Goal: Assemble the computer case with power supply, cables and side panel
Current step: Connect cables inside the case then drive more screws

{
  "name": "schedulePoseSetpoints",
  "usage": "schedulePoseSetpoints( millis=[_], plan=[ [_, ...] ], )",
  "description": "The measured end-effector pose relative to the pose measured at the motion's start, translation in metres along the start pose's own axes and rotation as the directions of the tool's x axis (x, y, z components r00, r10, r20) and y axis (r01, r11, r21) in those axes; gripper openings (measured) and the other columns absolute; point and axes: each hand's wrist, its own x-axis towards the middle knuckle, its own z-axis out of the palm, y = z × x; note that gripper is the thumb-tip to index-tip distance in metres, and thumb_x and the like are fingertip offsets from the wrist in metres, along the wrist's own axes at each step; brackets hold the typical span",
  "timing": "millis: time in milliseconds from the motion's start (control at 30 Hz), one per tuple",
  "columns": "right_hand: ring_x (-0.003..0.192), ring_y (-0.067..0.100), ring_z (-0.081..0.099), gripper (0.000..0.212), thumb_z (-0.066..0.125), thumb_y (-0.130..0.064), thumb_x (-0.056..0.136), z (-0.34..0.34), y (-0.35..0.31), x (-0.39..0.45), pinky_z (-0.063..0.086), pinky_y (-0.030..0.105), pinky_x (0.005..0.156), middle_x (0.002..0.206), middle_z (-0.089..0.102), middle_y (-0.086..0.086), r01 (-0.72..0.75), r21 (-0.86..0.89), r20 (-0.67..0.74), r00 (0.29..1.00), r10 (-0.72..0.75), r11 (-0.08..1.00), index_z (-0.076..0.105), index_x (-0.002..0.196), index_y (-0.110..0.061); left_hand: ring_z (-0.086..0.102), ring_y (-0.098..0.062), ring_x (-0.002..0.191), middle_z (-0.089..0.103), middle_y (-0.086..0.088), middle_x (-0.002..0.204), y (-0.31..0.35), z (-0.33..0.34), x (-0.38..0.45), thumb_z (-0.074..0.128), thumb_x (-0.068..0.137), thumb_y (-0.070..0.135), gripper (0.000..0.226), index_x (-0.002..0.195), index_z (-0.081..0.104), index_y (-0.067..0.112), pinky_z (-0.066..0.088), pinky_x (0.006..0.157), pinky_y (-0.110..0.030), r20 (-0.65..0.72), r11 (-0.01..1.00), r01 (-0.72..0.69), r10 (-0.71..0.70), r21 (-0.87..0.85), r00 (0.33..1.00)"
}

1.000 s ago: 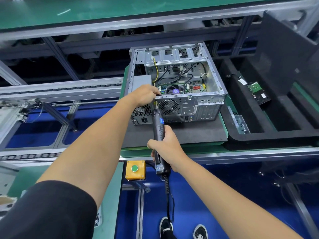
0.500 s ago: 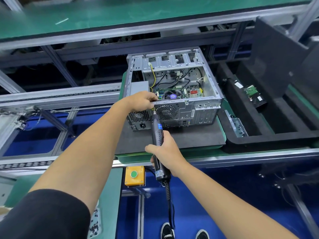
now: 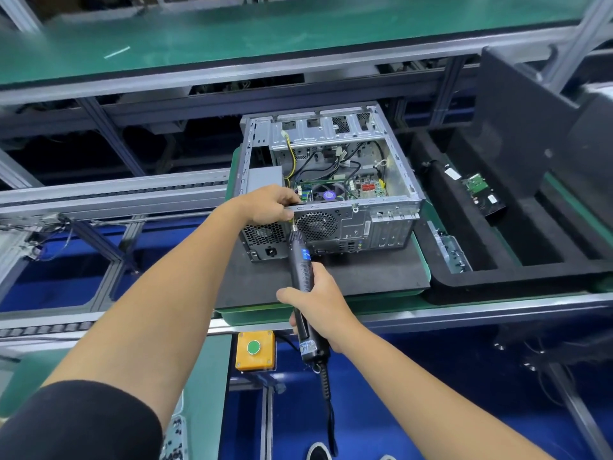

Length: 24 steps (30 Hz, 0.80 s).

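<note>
A conveyor workstation with green belts [image 3: 232, 34] fills the view, aluminium rails running left to right. At centre, on a black foam pad [image 3: 331, 280], lies an open computer case [image 3: 331, 180], side panel off, its open side facing up and its rear panel toward the viewer; its long axis runs near to far. Inside are the motherboard [image 3: 361, 190] and loose cables [image 3: 308, 164]. The grey power supply [image 3: 265, 177] sits in the near left corner, its honeycomb vent and socket showing at the rear. To the right, a black foam tray [image 3: 497, 273] holds small parts.

The left hand [image 3: 268, 205] curls over the case's near top edge above the power supply, gripping it. The right hand [image 3: 318, 300] is wrapped around a black electric screwdriver [image 3: 303, 277], which slants up and away, its tip at the rear panel between vent and fan grille [image 3: 316, 225].

The step appears to be screwing the power supply to the case. Next, the bit likely needs to stay square on the screw while the case is held steady. A yellow box with a green button [image 3: 254, 349] sits nearest.
</note>
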Motion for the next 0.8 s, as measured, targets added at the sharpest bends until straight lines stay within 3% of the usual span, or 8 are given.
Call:
schedulePoseSetpoints(
  millis=[233,400,800],
  plan=[
    [0.048,0.02,0.057,0.032,0.07,-0.023,0.081,-0.017,-0.007,-0.001,0.054,0.034,0.051,0.084,0.054,0.009,-0.028,-0.006,0.025,0.999,0.029,1.0,0.05,0.105,-0.019,0.057,-0.023,0.107,0.062,-0.008,0.118,-0.003,0.004,0.001,0.061,0.093,0.012,0.032,0.124,0.059,0.01,0.042,0.095,-0.031,-0.061,0.992,-0.052,0.059,0.116,0.996],
    [0.046,0.022,0.058,0.021,0.064,-0.023,0.087,-0.018,-0.01,-0.001,0.053,0.033,0.05,0.085,0.054,0.009,-0.034,-0.069,-0.017,0.999,0.033,0.997,0.049,0.1,-0.018,0.056,-0.022,0.105,0.061,-0.007,0.116,-0.002,0.008,0.001,0.059,0.093,0.011,0.03,0.123,0.059,0.011,0.042,0.095,-0.032,-0.083,0.993,-0.029,0.038,0.113,0.996],
    [0.046,0.023,0.058,0.022,0.061,-0.015,0.083,-0.028,-0.019,-0.008,0.052,0.036,0.05,0.079,0.053,0.01,-0.037,-0.056,-0.016,0.999,0.036,0.998,0.047,0.099,-0.011,0.06,-0.025,0.098,0.065,-0.007,0.109,-0.002,0.009,0.0,0.067,0.089,0.014,0.029,0.117,0.061,0.013,0.047,0.089,-0.035,-0.07,0.995,-0.017,0.024,0.103,0.997]
  ],
)
